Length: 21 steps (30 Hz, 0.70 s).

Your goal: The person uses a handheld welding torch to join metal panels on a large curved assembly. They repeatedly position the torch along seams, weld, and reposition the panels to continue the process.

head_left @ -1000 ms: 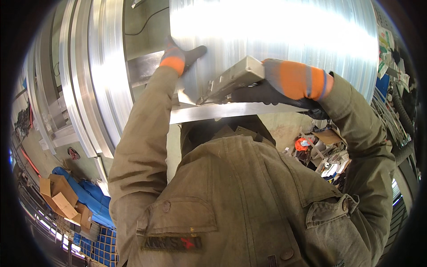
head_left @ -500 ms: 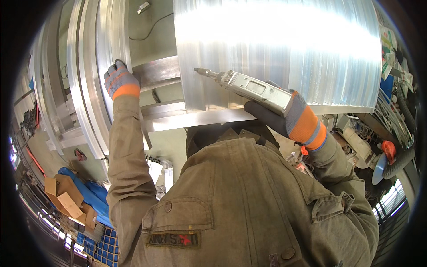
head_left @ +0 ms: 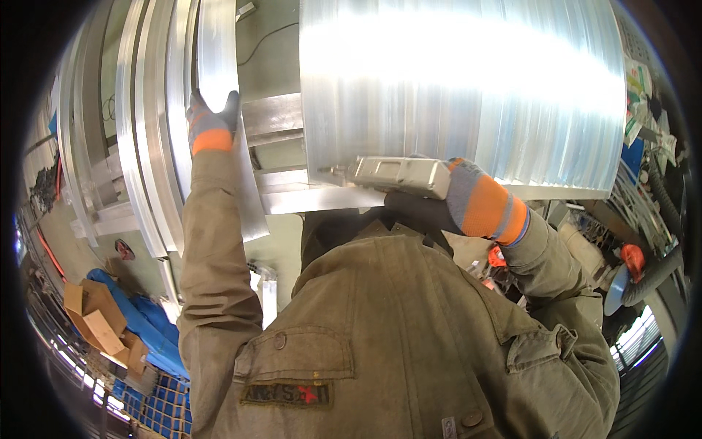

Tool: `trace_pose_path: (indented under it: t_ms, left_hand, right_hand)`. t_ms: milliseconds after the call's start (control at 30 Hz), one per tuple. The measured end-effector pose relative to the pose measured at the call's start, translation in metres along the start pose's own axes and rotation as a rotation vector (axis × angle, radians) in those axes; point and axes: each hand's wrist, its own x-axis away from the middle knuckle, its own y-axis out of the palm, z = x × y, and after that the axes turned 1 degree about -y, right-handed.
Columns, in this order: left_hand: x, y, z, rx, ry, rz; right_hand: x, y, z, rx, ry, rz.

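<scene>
In a grey glove with an orange cuff, my left hand (head_left: 212,126) is closed round a long shiny metal profile (head_left: 218,55), thumb at its right edge and fingers at its left. This profile lies at the right of several similar metal profiles (head_left: 152,110). My right hand (head_left: 479,201), gloved alike, grips a silver, boxy power driver (head_left: 401,175) by its dark handle. The tool's slim tip points left, slightly blurred, over the near edge of a wide row of metal profiles (head_left: 453,124). Its exact kind is hard to make out.
Metal crossbars (head_left: 272,117) run beneath the profiles. A cable (head_left: 267,42) lies on the floor beyond. At lower left are an open cardboard box (head_left: 95,318), blue wrapped material (head_left: 157,329) and a wire cage (head_left: 157,406). Hoses and an orange-red object (head_left: 634,262) crowd the right side.
The profile at my left hand has turned to show a broad, bright face, and my grip now spans it. My right hand has drawn the power driver nearer my body and leftward.
</scene>
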Motion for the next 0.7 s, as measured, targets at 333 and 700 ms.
trace_pose_path:
  t_ms: [333,700]
  left_hand:
    - [0.022,-0.003,0.025,-0.012,-0.148,-0.026]
    - [0.022,0.001,0.017,-0.037,-0.101,-0.018]
  right_hand:
    - [-0.087,-0.046,-0.038,-0.299,0.264,-0.433]
    - [-0.127,-0.04,-0.032,-0.333,0.314,-0.496]
